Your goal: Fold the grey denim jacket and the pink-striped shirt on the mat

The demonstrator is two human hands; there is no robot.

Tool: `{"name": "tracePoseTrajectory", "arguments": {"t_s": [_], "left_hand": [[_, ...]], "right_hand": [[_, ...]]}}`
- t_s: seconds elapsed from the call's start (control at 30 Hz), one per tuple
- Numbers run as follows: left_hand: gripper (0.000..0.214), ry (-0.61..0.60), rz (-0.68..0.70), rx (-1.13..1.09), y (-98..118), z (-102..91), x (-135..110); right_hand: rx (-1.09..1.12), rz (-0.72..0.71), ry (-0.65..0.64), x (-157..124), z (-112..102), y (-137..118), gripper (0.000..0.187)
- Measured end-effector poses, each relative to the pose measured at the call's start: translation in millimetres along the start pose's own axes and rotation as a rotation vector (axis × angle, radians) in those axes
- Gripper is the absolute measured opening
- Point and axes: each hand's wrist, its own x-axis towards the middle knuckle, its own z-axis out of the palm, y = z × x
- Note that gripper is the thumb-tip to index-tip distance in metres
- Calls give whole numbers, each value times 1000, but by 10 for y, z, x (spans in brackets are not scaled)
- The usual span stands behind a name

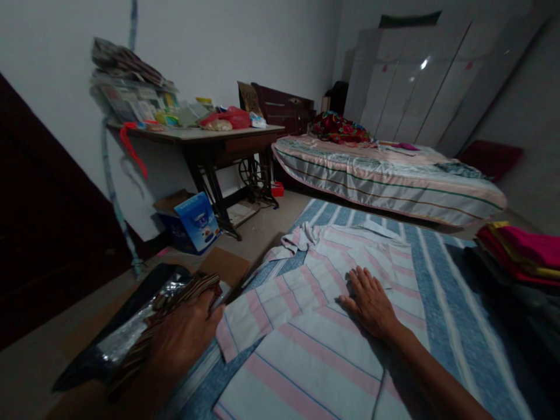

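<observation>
A pink and white striped shirt lies spread on a blue striped sheet on the floor. My right hand rests flat on the shirt with its fingers stretched out, pressing the cloth. My left hand lies at the sheet's left edge, on or beside a brown striped folded cloth on top of a shiny plastic bag. Its fingers are curled over the cloth; in the dim light the grip is unclear.
A stack of folded red, yellow and dark clothes sits at the right. A bed stands behind the sheet, a sewing-machine table piled with things at the left, and a blue box under it. White wardrobes line the back wall.
</observation>
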Motion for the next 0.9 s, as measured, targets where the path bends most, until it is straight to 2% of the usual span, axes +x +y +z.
{"name": "tracePoseTrajectory", "arguments": {"t_s": [0.07, 0.13, 0.2, 0.27, 0.33, 0.4, 0.47, 0.6, 0.73, 0.9], "left_hand": [[32, 11, 110, 137, 216, -11, 67], [29, -69, 293, 132, 560, 118, 158], [30, -188, 528, 17, 966, 387, 288], [32, -221, 726, -130, 1353, 727, 455], [33, -250, 817, -209, 1658, 1036, 633], [31, -283, 799, -139, 1858, 1240, 787], [27, -282, 732, -38, 1963, 1332, 902], [20, -259, 617, 75, 2037, 1350, 1047], [18, -298, 523, 140, 2093, 1395, 1177], [19, -333, 515, 156, 2150, 1439, 1289]], "right_hand": [[10, 1, -5, -39, 21, 1, 77], [16, 10, -13, -63, 45, -6, 75], [23, 22, -17, -70, 60, -15, 75], [32, 35, -18, -67, 62, -23, 75], [46, 41, -21, -60, 48, -27, 75], [67, 43, -29, -53, 23, -31, 75], [91, 44, -43, -43, -8, -36, 75], [130, 42, -68, -26, -60, -45, 76], [154, 51, -74, -19, -79, -42, 76], [181, 55, -99, -5, -83, -32, 77]]}}
